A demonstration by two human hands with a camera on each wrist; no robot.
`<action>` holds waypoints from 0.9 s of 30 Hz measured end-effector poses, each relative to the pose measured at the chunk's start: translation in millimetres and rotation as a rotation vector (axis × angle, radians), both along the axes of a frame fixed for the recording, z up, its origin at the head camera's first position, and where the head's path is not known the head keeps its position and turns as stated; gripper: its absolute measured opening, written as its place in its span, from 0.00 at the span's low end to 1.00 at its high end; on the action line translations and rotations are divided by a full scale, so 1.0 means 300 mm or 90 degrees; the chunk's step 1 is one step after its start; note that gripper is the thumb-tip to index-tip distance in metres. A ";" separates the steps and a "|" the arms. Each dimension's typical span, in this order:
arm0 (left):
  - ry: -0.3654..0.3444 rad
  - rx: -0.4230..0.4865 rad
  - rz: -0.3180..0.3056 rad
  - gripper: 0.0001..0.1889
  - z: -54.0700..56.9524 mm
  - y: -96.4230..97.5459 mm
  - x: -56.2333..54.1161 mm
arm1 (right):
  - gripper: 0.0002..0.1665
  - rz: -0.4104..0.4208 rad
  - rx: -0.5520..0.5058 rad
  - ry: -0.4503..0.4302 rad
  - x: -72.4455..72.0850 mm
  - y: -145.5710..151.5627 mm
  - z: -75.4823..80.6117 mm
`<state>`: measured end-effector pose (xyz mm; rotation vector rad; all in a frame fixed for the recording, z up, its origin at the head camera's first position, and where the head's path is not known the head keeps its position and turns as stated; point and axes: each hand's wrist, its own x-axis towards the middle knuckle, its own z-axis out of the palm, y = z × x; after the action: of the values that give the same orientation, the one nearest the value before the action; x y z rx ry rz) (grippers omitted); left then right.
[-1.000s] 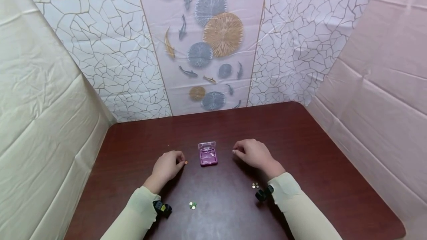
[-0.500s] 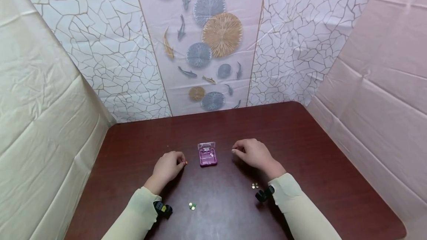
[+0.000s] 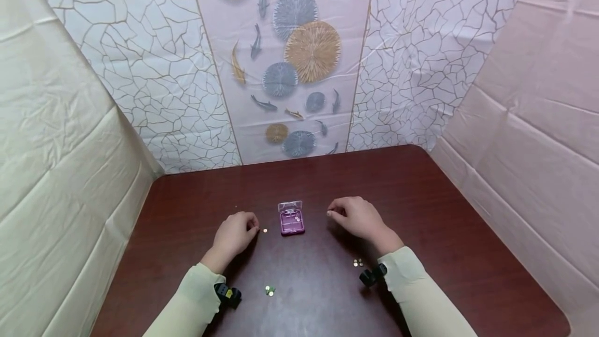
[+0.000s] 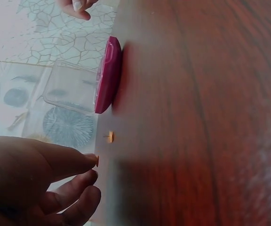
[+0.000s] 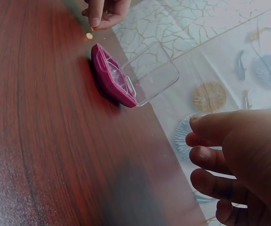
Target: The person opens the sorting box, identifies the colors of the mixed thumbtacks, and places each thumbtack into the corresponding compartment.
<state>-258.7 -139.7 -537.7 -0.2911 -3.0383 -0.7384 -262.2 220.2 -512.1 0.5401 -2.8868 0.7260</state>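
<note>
My left hand (image 3: 232,233) rests low over the table left of the small magenta box. Its thumb and finger pinch a small orange-gold thumbtack (image 4: 97,161), of which only an edge shows. Just beyond the fingertips a gold thumbtack (image 4: 110,136) sits on its flat head, pin up. The magenta box (image 3: 293,232) has its clear hinged lid (image 5: 155,73) raised; small pale pieces (image 3: 297,219) lie inside. To the right of the box my right hand (image 3: 357,217) hovers with loosely bent fingers and nothing between them.
Several gold and green tacks (image 3: 270,291) lie near the left forearm. Another small group of gold tacks (image 3: 357,262) lies beside the right wrist. The dark red table (image 3: 304,181) ends at a patterned cloth wall (image 3: 290,108) behind.
A gold tack that was at my left fingertips now lies on the table slightly nearer the box, apart from the fingers. Both hands stay nearly in place.
</note>
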 end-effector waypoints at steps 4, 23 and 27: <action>0.009 -0.006 0.003 0.07 0.011 0.003 -0.006 | 0.03 -0.004 -0.001 -0.002 0.004 0.001 0.000; 0.074 0.020 -0.010 0.05 0.038 0.060 -0.016 | 0.04 -0.004 -0.017 -0.012 0.026 0.007 0.001; 0.072 0.017 -0.011 0.04 0.048 0.083 -0.019 | 0.04 -0.006 -0.017 -0.013 0.029 0.015 -0.001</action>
<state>-264.4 -114.7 -523.4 -0.3467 -2.9218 -0.7367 -253.6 224.7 -512.2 0.5176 -2.8923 0.7720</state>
